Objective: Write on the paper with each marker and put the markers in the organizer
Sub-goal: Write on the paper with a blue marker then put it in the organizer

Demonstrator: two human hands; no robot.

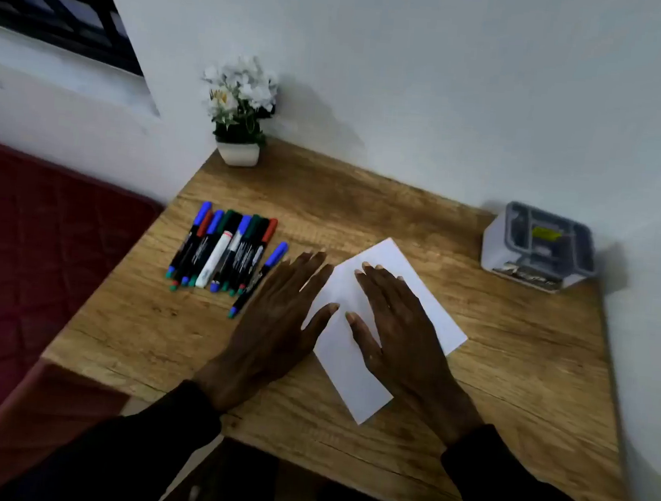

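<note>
So the white paper [369, 333] is sitting turned at an angle roughly mid-way across the wooden table [512, 346], and everything else is easiest to place off of it. Both hands are flat, palms down, fingers spread and gripping nothing: the right hand [401, 332] is lying right on the paper, while the left hand [274, 325] is mostly on the bare wood just left of it, with the thumb and a couple of fingertips overlapping the paper's left edge. Dark sleeves [508, 485] cover both wrists. Left of the paper there's a row of markers [221, 250] lying side by side, black barrels with blue, green and red caps, plus one white-bodied one in the middle. One more blue-capped marker [258, 280] lies on its own between that row and the paper, just beside the left hand's fingers; whether it's touching them I can't tell. The organizer [539, 246], a grey box with compartments, sits well off to the right of the paper at the table's far right corner by the wall. Far left of the paper, in the back corner, is a small white pot of white flowers [239, 110].
</note>
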